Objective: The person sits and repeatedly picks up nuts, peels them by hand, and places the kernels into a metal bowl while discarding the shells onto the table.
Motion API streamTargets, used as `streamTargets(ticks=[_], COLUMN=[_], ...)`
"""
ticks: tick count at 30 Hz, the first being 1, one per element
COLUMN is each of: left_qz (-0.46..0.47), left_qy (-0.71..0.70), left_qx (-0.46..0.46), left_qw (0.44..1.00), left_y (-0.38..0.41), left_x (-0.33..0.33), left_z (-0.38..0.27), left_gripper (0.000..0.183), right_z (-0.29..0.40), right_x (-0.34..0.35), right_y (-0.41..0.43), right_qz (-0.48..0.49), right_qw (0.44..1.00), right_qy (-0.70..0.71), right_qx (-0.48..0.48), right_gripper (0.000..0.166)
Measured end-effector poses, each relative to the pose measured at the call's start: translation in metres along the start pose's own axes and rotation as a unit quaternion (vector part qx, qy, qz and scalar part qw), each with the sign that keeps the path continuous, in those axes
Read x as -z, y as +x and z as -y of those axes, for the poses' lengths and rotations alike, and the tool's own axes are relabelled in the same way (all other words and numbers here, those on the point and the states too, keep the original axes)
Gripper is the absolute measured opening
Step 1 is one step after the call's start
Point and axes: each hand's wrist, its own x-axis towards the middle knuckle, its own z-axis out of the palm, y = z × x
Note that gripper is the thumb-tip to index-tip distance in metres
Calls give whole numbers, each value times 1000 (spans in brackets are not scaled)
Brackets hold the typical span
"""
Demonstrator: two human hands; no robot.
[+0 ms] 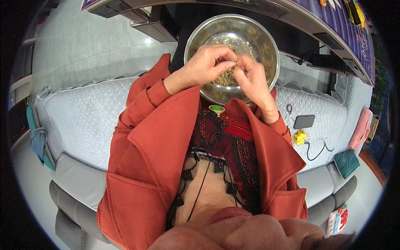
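Over a wide stainless steel bowl point(274, 47), my left hand point(207, 64) and my right hand point(252, 78) meet at the fingertips. Each has its thumb and index finger pinched together on a small, thin plant piece point(235, 61), mostly hidden by the fingers. Small yellow-green and brownish plant bits point(229, 80) lie scattered on the bowl's bottom, some of them covered by my hands. The bowl stands close in front of my body, its near rim by the rust-red coat point(162, 125) that I wear.
A table with a purple patterned top point(300, 7) stands beyond the bowl. On the quilted sofa cover point(84, 109), to my right, lie a dark phone point(304, 122), a yellow gadget point(300, 137) and a black cable point(309, 154). Farther right are a teal cushion point(347, 164) and pink cloth point(360, 128).
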Motion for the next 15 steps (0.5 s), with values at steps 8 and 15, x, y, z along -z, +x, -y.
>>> streamTargets(ticks=[8,15], left_qz=[-45,-43], left_qy=[106,191], left_qx=[-81,-41], left_qw=[990,980], left_y=[1,-6], left_x=[-4,-5], left_z=[8,14], left_gripper=[11,9], right_z=[-11,29], right_x=[5,38], right_y=[-6,24], right_qz=[47,60], right_qw=[996,959], right_qy=[58,218], right_qx=[-46,-170], right_gripper=[10,13])
